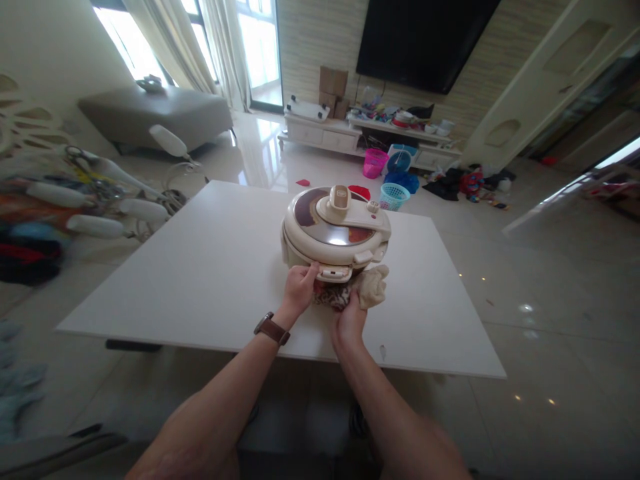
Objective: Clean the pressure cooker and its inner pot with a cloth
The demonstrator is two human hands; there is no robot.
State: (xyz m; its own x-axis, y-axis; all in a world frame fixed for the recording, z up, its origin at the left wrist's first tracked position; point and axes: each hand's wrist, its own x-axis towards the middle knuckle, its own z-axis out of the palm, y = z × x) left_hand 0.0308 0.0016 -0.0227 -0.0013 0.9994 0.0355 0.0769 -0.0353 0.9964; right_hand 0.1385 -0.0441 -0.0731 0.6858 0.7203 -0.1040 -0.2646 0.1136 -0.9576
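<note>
A cream electric pressure cooker (pixel 330 247) with a shiny lid stands on the white table (pixel 200 280). My left hand (pixel 300 290), with a brown watch on its wrist, grips the cooker's front handle (pixel 334 274), thumb on top. Just below that handle, my right hand (pixel 351 320) is closed around a cloth (pixel 373 288), beige at one end and dark-patterned at the other. The cloth lies against the cooker's lower front. Fingertips of both hands are partly hidden.
Behind the table are a pink basket (pixel 375 163), a light-blue basket (pixel 395 196) and a cluttered white TV cabinet (pixel 325 139). A lamp with several white shades (pixel 95 226) stands close to the table's left edge. Bags (pixel 470 185) lie on the floor at the right.
</note>
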